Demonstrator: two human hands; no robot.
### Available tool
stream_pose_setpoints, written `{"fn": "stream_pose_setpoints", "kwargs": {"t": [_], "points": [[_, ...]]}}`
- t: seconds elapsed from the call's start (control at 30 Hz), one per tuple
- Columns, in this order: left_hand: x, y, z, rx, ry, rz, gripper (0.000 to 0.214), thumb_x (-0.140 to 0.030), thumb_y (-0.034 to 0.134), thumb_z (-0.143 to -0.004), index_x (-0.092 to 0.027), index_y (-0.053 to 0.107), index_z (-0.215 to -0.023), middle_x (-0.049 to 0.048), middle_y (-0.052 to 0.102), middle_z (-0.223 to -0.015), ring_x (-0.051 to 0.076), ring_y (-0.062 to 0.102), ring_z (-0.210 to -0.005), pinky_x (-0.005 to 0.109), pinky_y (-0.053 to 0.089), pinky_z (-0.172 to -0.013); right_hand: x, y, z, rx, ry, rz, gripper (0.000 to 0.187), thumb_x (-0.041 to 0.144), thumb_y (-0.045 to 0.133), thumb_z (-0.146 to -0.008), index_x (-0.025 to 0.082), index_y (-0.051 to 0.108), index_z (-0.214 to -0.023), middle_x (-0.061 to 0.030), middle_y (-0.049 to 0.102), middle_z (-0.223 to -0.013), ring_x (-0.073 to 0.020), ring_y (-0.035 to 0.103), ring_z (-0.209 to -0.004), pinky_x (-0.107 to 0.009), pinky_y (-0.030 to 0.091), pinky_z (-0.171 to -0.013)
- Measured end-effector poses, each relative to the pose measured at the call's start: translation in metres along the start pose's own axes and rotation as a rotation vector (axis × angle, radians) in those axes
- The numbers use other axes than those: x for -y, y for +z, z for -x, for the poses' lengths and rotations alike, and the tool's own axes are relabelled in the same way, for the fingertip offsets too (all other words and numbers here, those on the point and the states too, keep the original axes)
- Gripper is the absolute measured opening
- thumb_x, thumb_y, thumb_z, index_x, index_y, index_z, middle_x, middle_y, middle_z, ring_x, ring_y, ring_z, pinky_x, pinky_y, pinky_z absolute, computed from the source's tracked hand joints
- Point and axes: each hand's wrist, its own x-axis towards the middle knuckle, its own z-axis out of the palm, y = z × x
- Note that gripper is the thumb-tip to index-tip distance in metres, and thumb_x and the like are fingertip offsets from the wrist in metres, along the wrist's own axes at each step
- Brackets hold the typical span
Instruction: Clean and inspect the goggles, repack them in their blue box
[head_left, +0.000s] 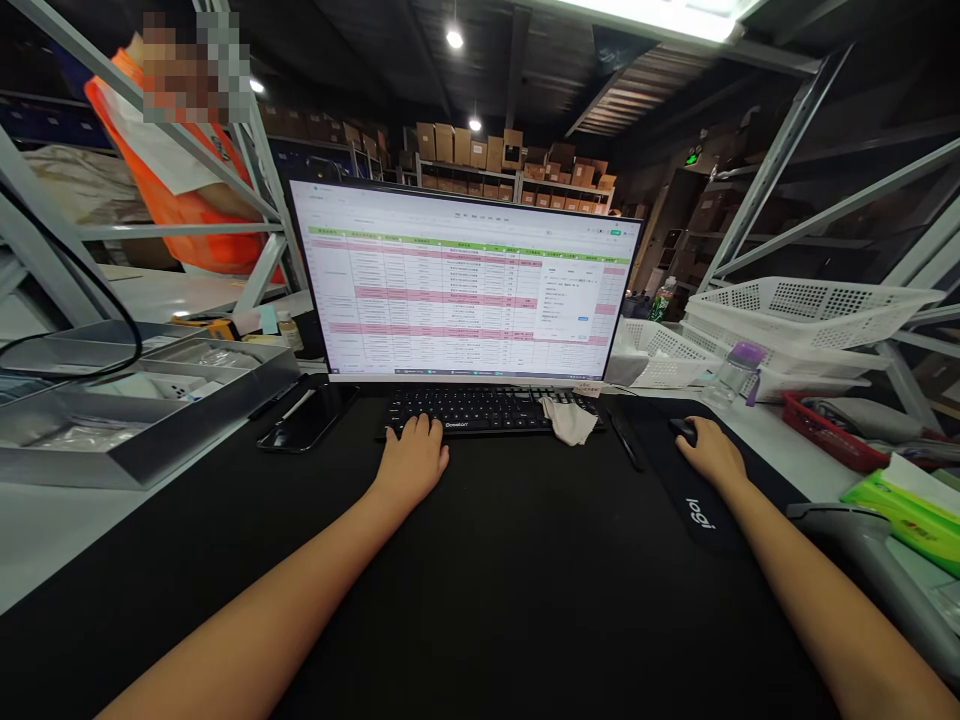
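A wide monitor [465,280] shows a spreadsheet with green and pink rows. Below it lies a black keyboard [487,408] on a black desk mat [480,560]. My left hand [412,458] rests on the keyboard's left end, fingers curled down onto the keys and holding nothing. My right hand [709,452] is wrapped over a black mouse [683,431] on a black mouse pad [694,500]. A crumpled grey cloth [570,420] lies on the keyboard's right end.
A black phone [304,422] lies left of the keyboard beside a grey metal tray [135,410]. White mesh baskets [795,320], a small bottle [731,375] and a red basket [832,430] stand right. A person in an orange vest [180,190] stands behind the left shelving.
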Motion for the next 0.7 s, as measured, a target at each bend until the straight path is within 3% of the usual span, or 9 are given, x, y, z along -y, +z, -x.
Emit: {"fn": "stream_pose_setpoints", "kwargs": {"t": [0.43, 0.6, 0.7], "points": [[0.001, 0.002, 0.0, -0.022, 0.003, 0.001, 0.052, -0.025, 0.042, -0.108, -0.003, 0.054, -0.154, 0.0291, 0.052, -0.161, 0.043, 0.051, -0.149, 0.069, 0.045, -0.119, 0.002, -0.003, 0.001, 0.015, 0.013, 0.017, 0.049, 0.041, 0.055, -0.097, 0.014, 0.061, -0.138, -0.0198, 0.067, -0.139, -0.034, 0.068, -0.124, -0.045, 0.053, -0.104], [0.001, 0.002, 0.0, -0.019, 0.0, -0.013, 0.052, -0.025, 0.042, -0.109, -0.004, 0.055, -0.154, 0.0281, 0.053, -0.161, 0.042, 0.05, -0.15, 0.068, 0.045, -0.119, -0.003, 0.004, -0.001, -0.012, -0.024, -0.002, 0.056, 0.038, 0.053, -0.098, 0.013, 0.057, -0.149, -0.0197, 0.064, -0.148, -0.0342, 0.065, -0.133, -0.045, 0.05, -0.112], [0.001, 0.004, -0.001, -0.03, -0.004, 0.0, 0.05, -0.026, 0.044, -0.108, -0.006, 0.057, -0.153, 0.0278, 0.054, -0.161, 0.042, 0.051, -0.15, 0.068, 0.046, -0.12, -0.004, 0.005, 0.0, -0.016, -0.037, -0.011, 0.052, 0.038, 0.053, -0.098, 0.016, 0.061, -0.144, -0.0179, 0.063, -0.149, -0.0334, 0.064, -0.134, -0.044, 0.05, -0.113]]}}
